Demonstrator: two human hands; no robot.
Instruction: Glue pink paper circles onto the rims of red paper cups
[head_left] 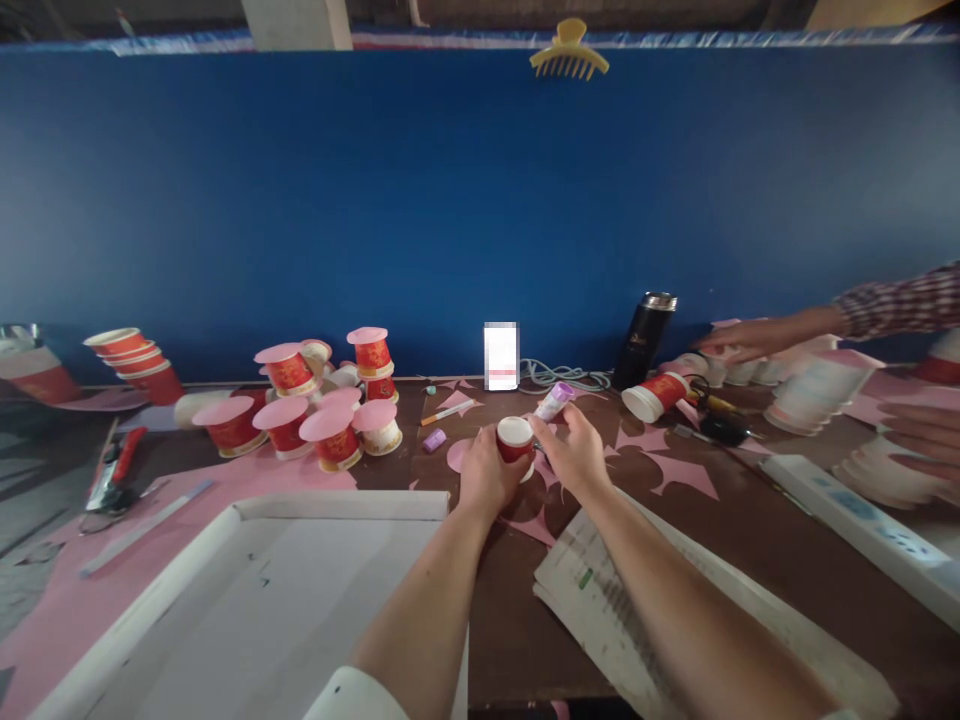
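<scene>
A red paper cup (514, 440) stands mouth up near the middle of the table, and my left hand (486, 472) is wrapped round its left side. Just right of the rim, my right hand (576, 450) grips a small purple-and-white glue stick (553, 401), tilted beside the cup. A loose purple cap (433, 440) lies to the left of my left hand. Part of a pink paper disc (456, 456) shows beside that hand. Pink paper scraps (684, 474) are scattered round both hands.
Red cups topped with pink discs (330, 432) stand at the left behind a white tray (236, 512). A black flask (643, 340), a tipped cup (654, 396) and a power strip (862, 530) are at the right. Another person's arm reaches in there. Newspaper (600, 590) lies under my right forearm.
</scene>
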